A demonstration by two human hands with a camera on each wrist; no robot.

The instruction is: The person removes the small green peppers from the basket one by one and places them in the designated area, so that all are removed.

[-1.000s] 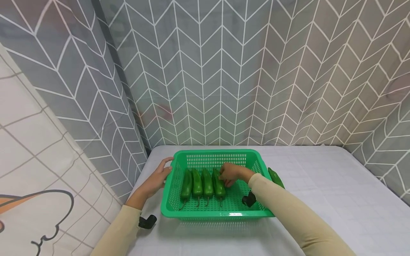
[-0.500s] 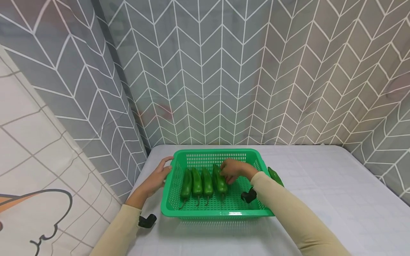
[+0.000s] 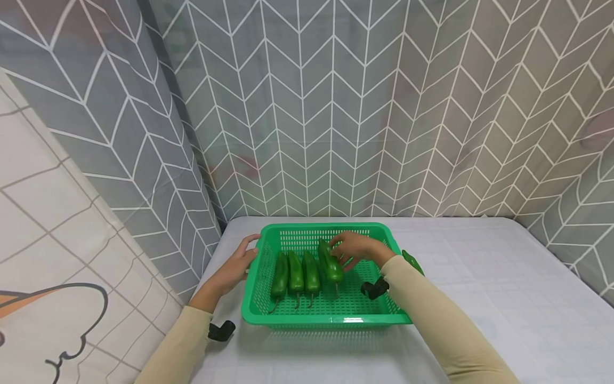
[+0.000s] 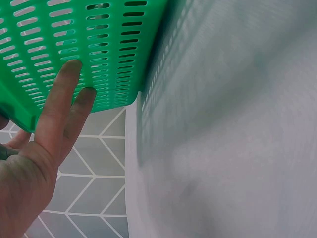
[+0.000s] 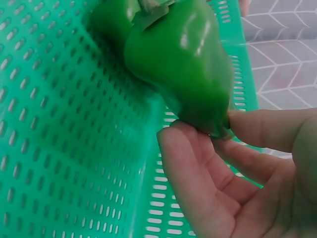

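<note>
Handling is best judged from the grip: the green pepper [image 3: 331,266] is pinched at its tapered end by the thumb and fingertips of the right hand [image 3: 354,246], near the middle of the basket [image 3: 331,320]. Whether its stem end is borne by the basket's floor cannot be told. Because only one end is held, a swing or slip seems likely; a hold nearer the pepper's middle would be steadier. Three peppers [image 3: 296,274] are ranged side by side toward the basket's left wall and should be left undisturbed. Against that wall's outside, the left hand [image 3: 235,266] is laid with fingers extended; gentle bracing there should be enough. Beyond the basket's right wall, another pepper [image 3: 412,261] is partly hidden by the right sleeve [image 3: 441,325], so forearm contact with the rim is best avoided.
</note>
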